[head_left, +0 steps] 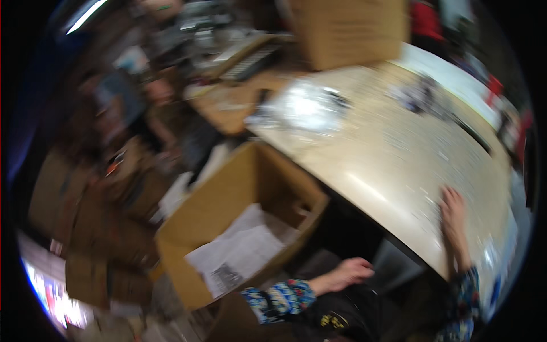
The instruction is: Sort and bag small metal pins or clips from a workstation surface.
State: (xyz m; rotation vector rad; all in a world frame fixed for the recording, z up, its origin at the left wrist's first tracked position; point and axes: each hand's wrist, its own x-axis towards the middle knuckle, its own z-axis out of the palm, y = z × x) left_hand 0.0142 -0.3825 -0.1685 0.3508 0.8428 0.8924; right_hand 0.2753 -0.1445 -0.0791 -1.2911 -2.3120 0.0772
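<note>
My left hand is over my lap, just right of an open cardboard box. Its fingers are loosely curled together, and nothing shows in them. In the box lies a white paper sheet with a dark printed patch. My right hand rests on the pale tabletop near its right side, fingers stretched out, with no object visible under it. Small clear scraps, too blurred to name, are scattered beyond that hand. The whole picture is smeared by motion.
Shiny clear plastic packaging lies at the table's far left corner. A large carton stands at the back. A crumpled bundle and a dark rod-like thing lie farther right. Stacked cartons and another person are at left.
</note>
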